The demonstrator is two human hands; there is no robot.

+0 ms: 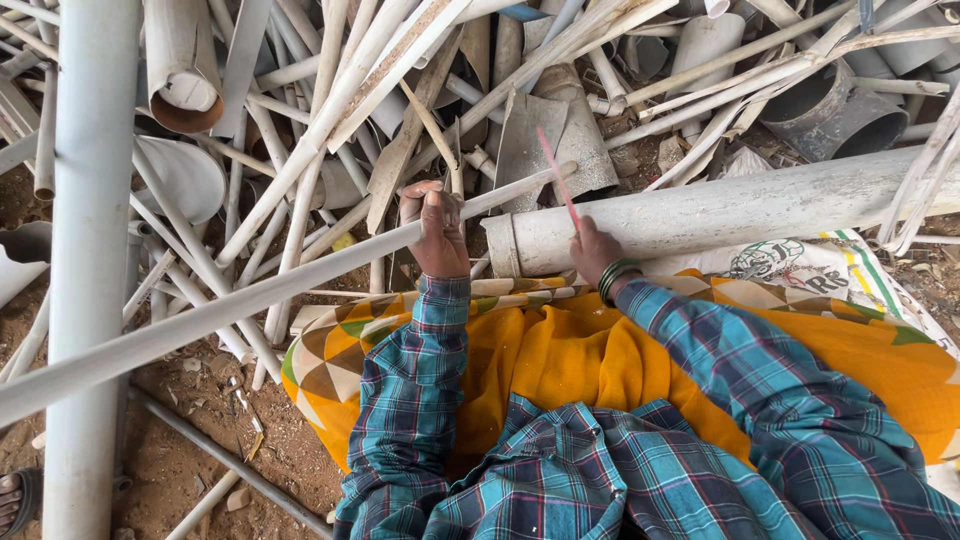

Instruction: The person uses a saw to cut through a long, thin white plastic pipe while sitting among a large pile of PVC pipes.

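gripping a long thin white pipe (250,300) in a closed left hand (437,232), the person is pinching a thin red blade (558,180) in the right hand (597,250) beside a thick white pipe (720,210); cutting seems underway, needing steady strokes.

Heap of broken white pipes (300,110) and split strips across top. Fat upright white pipe (90,200) at left edge. Two dark grey pipe sockets (835,115) top right. Cut pipe end with brown rim (185,95) upper left. Printed sack (800,265) under orange patterned cloth (560,350). Bare brown dirt (190,450) lower left, thin grey rod (230,460) lying on it.
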